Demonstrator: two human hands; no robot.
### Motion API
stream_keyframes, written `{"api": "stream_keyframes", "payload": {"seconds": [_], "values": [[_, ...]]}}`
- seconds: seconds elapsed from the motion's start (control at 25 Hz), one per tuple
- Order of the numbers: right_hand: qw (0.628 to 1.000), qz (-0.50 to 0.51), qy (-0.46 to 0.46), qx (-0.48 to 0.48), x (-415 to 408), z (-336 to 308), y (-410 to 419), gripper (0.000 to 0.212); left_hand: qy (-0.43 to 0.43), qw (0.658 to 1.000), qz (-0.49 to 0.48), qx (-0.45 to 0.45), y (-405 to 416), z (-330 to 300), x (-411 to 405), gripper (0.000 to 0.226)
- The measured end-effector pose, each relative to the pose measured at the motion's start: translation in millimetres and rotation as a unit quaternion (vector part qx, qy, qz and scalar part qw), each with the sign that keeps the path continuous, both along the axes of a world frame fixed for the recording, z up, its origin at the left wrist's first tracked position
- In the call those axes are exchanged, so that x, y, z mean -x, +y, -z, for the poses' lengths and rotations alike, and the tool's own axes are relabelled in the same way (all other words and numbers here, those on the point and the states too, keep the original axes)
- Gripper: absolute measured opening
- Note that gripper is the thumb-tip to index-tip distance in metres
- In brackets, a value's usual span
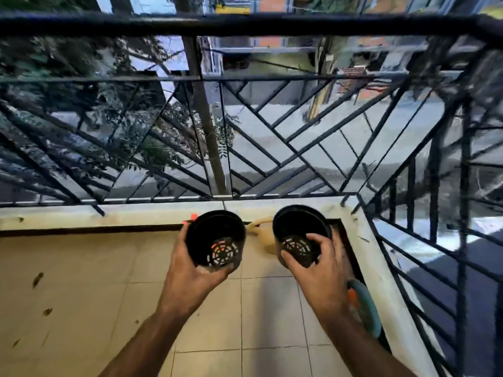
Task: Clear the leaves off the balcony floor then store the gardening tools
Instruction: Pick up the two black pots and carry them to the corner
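Tiled balcony floor (pixel 81 281) fills the lower frame, a few leaves (pixel 38 279) at lower left, black railing (pixel 245 25) above. At centre, the left hand (pixel 190 270) grips one black pot (pixel 215 238) and the right hand (pixel 313 265) another pot (pixel 299 232), fingers curled round the bases. Both look light, stiff plastic, easily held by base or rim. No writing readable.
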State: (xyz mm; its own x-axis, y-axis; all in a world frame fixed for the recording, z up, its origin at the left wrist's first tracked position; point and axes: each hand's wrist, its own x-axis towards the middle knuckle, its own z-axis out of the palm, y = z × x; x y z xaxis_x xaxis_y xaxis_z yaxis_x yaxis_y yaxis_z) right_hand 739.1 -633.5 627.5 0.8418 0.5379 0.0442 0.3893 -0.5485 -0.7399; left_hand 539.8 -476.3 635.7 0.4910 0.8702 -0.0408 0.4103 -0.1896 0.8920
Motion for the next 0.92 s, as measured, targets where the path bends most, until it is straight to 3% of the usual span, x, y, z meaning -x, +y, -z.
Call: {"api": "stream_keyframes", "payload": {"seconds": [0.28,0.44,0.56,0.72,0.92], "values": [[0.999,0.004,0.004,-0.034,0.3,181.2,47.1,0.079,-0.001,1.000,0.002,-0.020,48.7,173.9,-3.6,0.127],[0.998,0.010,0.015,-0.054,0.1,300.7,70.2,0.057,-0.016,0.999,0.001,-0.047,64.9,291.3,-6.4,0.108],[0.999,0.009,0.002,-0.046,-6.3,398.0,89.6,0.053,-0.022,0.998,-0.012,-0.053,78.3,394.0,-12.5,0.105],[0.998,-0.007,-0.025,-0.054,-16.8,509.5,102.7,0.054,-0.020,0.996,0.007,-0.085,91.9,513.4,-15.1,0.109],[0.998,-0.013,-0.040,-0.053,-28.3,594.7,114.5,0.049,0.001,0.996,0.032,-0.077,111.3,602.8,-13.6,0.127]]}}
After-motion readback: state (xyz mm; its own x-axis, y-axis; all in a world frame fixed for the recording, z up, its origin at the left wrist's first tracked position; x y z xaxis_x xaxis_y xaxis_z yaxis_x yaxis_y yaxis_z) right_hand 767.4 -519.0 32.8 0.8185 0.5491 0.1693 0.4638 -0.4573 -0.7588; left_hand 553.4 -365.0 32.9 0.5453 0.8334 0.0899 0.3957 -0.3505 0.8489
